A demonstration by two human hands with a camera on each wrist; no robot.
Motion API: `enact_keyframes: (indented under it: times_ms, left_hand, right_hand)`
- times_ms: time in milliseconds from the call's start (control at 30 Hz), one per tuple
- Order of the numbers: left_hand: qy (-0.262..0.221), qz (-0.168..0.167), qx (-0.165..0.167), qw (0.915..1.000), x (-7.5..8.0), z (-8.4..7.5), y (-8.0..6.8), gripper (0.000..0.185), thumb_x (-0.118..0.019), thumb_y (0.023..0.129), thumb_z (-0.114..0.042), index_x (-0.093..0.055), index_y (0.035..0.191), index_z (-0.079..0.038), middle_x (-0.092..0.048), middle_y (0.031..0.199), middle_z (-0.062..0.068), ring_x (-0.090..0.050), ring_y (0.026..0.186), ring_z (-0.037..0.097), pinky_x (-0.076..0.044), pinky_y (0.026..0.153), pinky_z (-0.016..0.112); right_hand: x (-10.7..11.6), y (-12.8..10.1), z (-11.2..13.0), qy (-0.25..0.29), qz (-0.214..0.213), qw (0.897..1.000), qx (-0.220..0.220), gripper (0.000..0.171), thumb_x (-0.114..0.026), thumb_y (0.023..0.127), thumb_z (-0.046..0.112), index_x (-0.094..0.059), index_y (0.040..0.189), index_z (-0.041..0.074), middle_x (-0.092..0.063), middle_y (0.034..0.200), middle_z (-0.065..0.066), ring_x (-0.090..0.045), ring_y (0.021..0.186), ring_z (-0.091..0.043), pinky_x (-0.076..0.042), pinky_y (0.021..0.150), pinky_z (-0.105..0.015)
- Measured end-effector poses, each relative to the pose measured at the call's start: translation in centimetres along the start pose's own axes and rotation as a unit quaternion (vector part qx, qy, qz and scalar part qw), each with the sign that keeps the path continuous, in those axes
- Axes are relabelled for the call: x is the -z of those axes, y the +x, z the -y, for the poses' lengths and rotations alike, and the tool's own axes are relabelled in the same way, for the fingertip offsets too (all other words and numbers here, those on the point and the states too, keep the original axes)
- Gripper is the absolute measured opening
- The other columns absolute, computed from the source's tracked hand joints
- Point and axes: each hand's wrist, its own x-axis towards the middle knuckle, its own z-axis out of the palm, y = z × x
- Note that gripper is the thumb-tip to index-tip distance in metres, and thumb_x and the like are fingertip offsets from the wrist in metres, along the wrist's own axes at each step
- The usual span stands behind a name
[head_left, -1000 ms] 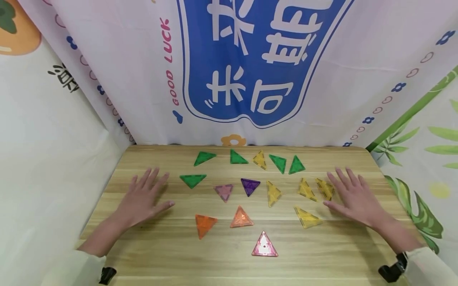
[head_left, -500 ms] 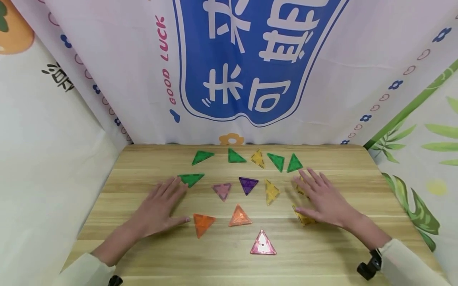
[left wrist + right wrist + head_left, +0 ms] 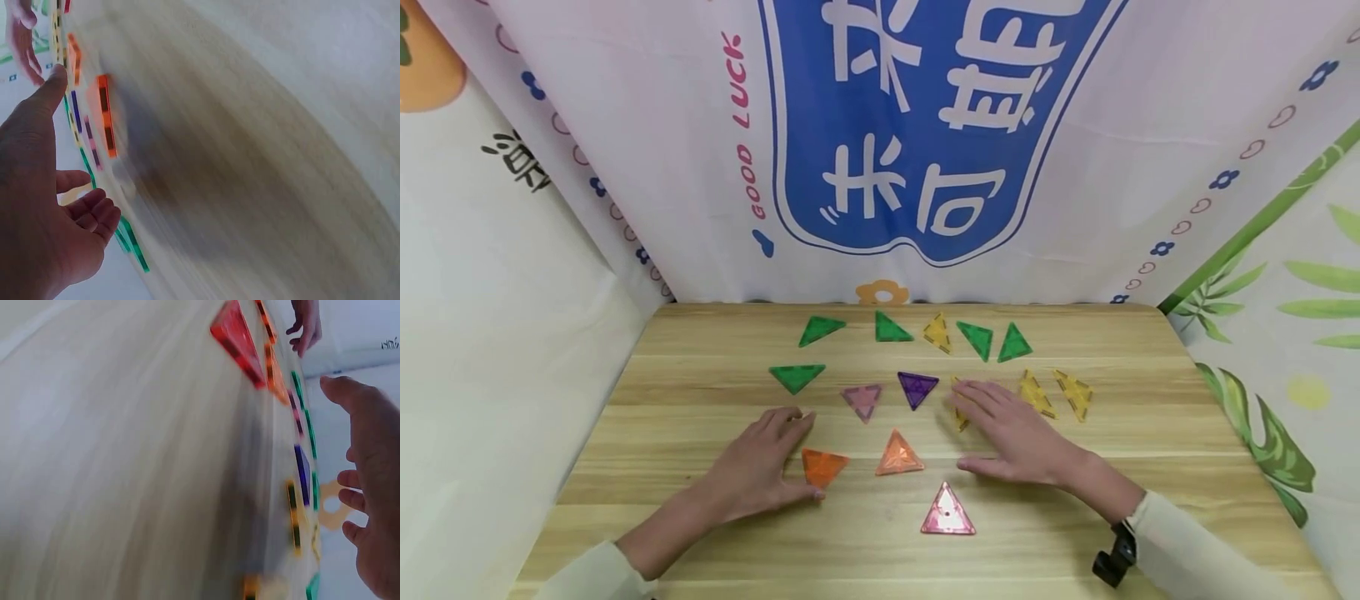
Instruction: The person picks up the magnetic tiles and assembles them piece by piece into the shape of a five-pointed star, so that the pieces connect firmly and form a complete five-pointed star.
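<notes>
Now both hands nearer the orange triangles.

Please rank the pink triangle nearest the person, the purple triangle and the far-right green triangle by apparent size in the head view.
1. Pink triangle, largest.
2. Purple triangle.
3. Far-right green triangle, barely smaller than the purple.
The pink lies nearest the camera and the green farthest, so true sizes may match.
</notes>
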Motion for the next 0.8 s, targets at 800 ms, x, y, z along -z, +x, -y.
enact_keyframes:
  times_ms: [800]
  left_hand:
    - [-0.053, -0.027, -0.047, 0.9972, -1.0, -1.3, 0.8, 0.053, -0.094, 0.081, -0.035, -0.074, 0.117, -0.001, -0.066, 0.115, 0.006, -0.062, 0.102, 0.018, -0.06, 0.086, 0.037]
  right_hand:
    - [-5.1, 5.2, 3.4, 0.143, 0.023, 0.988, 0.052, 0.062, -0.081, 0.095, 0.039, -0.064, 0.142, 0.003, -0.06, 0.145, -0.006, -0.056, 0.135, -0.021, -0.048, 0.114, -0.039]
